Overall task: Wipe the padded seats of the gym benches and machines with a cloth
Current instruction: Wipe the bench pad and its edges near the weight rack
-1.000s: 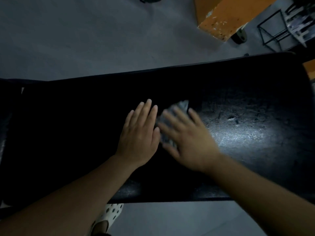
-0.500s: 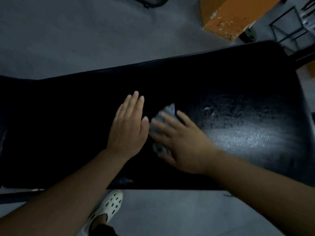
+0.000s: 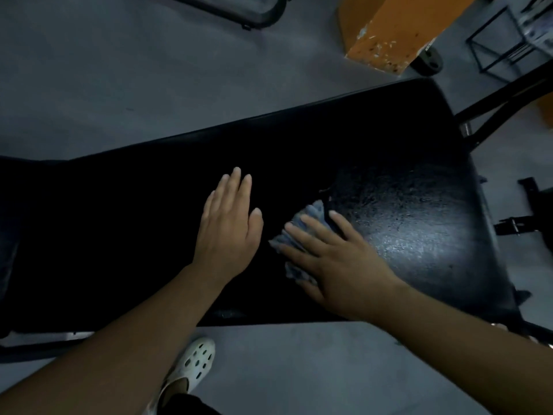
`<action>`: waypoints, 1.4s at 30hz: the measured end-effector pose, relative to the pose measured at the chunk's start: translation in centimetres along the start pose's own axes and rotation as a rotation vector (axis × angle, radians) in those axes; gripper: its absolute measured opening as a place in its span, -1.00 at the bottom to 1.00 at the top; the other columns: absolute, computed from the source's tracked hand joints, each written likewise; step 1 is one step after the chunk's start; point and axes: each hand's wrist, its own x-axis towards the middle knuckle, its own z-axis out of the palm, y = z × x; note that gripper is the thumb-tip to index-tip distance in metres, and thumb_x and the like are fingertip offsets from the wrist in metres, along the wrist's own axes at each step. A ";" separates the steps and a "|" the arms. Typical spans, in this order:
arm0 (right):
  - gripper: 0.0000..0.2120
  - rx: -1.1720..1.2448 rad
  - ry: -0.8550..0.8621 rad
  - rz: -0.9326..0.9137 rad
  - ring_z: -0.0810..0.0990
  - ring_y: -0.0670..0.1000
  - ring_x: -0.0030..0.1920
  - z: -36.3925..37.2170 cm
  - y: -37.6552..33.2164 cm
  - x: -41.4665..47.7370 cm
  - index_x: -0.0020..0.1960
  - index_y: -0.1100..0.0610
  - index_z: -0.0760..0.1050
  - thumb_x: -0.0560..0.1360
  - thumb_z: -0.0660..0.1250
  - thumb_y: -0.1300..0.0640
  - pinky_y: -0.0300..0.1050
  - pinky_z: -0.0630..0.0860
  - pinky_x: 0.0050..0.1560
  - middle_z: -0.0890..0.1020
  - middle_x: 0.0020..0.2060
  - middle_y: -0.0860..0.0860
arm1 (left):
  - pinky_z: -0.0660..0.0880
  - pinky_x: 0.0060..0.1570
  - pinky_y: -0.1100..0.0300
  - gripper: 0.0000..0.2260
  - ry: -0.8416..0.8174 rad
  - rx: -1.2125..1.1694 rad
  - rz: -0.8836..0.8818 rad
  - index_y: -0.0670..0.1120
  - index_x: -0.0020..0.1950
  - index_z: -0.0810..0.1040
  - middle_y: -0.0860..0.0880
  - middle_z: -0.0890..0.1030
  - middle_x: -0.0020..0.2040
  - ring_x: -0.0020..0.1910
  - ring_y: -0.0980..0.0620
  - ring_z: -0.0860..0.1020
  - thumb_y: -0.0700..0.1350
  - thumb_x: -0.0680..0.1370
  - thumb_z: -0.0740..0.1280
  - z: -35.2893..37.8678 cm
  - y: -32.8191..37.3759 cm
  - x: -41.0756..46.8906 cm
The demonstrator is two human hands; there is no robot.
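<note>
The black seat [image 3: 389,151] runs slantwise across the view, with a dull sheen on its right part. The left hand [image 3: 229,232] lies flat on the seat's dark middle, fingers [image 3: 236,187] straight and close together, thumb just apart, holding nothing. Just to its right, the right hand [image 3: 344,265] presses a crumpled grey-blue cloth [image 3: 312,212] down on the seat; its fingers [image 3: 302,232] are straight and spread over the cloth, not curled round it. The cloth shows past the fingertips and under the thumb side, at the edge of the sheen. The two hands are near but not touching. A white holed shoe [image 3: 194,363] stands on the grey floor [image 3: 119,70] below the seat. An orange block [image 3: 395,28] stands beyond the seat's far right end
</note>
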 end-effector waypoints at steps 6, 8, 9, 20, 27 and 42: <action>-0.42 -0.088 0.055 0.487 0.10 0.11 0.59 -3.4 13.0 4.4 0.58 -0.10 0.20 0.59 -0.03 -0.18 0.28 -0.05 0.51 0.20 0.59 0.04 | -0.07 0.57 0.01 -0.42 -0.019 0.013 0.099 -0.08 0.63 0.04 -0.05 0.00 0.64 0.61 0.00 -0.07 0.11 0.63 -0.08 0.6 4.8 0.6; -0.42 -0.052 0.055 0.490 0.06 0.15 0.60 -2.6 11.4 4.9 0.58 -0.08 0.19 0.59 0.00 -0.19 0.26 -0.04 0.51 0.18 0.59 0.06 | -0.05 0.57 0.00 -0.42 -0.027 0.018 0.101 -0.08 0.63 0.04 -0.06 0.00 0.64 0.61 0.00 -0.06 0.10 0.63 -0.07 1.0 5.7 0.9; -0.42 -0.042 0.063 0.420 0.09 0.17 0.59 -1.8 9.3 4.1 0.57 -0.08 0.22 0.58 0.01 -0.20 0.26 0.00 0.51 0.23 0.58 0.07 | -0.05 0.57 -0.01 -0.42 -0.030 0.023 0.095 -0.08 0.63 0.04 -0.05 0.00 0.64 0.61 0.00 -0.06 0.10 0.63 -0.06 1.1 5.9 1.2; -0.46 0.027 0.084 0.678 0.00 0.11 0.60 -3.8 15.7 -0.5 0.59 -0.06 0.18 0.64 0.03 -0.18 0.27 -0.08 0.53 0.12 0.61 0.03 | -0.09 0.57 0.02 -0.43 -0.065 0.060 0.139 -0.05 0.63 -0.02 -0.01 -0.07 0.64 0.61 0.05 -0.13 0.10 0.64 -0.06 0.7 9.0 1.4; -0.41 0.039 0.154 0.515 0.14 0.17 0.58 0.2 6.9 -4.4 0.54 0.00 0.32 0.58 0.05 -0.20 0.26 0.05 0.52 0.28 0.56 0.09 | -0.07 0.57 -0.01 -0.44 -0.109 0.109 0.202 -0.06 0.63 -0.04 -0.04 -0.08 0.64 0.61 0.03 -0.13 0.07 0.66 -0.01 0.8 13.6 1.9; -0.32 0.327 0.215 1.183 0.56 0.29 0.12 -1.9 9.7 -8.2 0.61 0.12 0.12 0.61 0.12 -0.21 0.13 0.47 0.14 0.46 0.32 0.31 | -0.04 0.57 -0.01 -0.41 -0.207 0.147 0.460 -0.06 0.63 -0.04 -0.03 -0.10 0.64 0.61 0.05 -0.15 0.10 0.62 -0.06 -1.5 19.8 0.6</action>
